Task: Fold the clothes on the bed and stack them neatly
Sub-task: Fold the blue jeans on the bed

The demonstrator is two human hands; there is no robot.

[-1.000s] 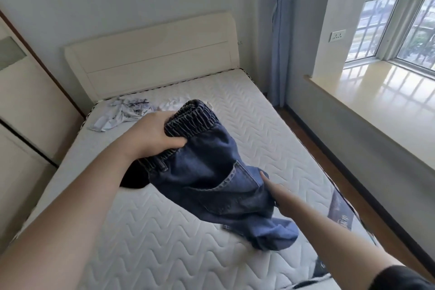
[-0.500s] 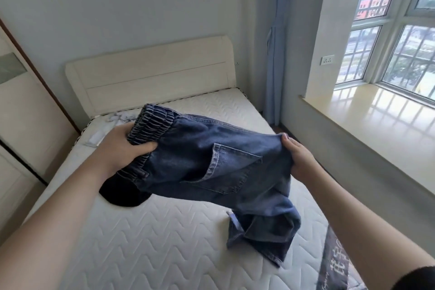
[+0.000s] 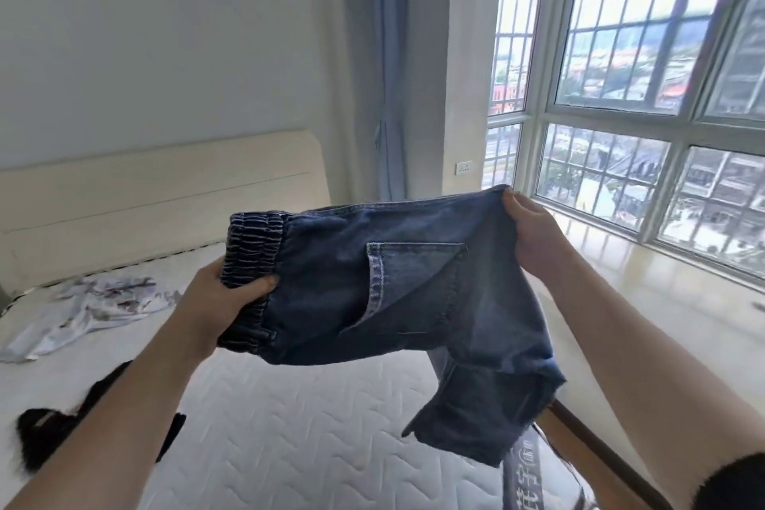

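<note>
While raised over the bed, jeans stretch between both hands.

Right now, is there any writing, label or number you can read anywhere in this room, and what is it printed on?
"花字": large pale characters on the dark label at the mattress corner, partly cut off by the frame; my reading is uncertain, and a smaller mark beside them is too blurred to read.
jeans: no readable tag or brand shows.
wall socket: no readable marking.
Nothing else legible.
</note>
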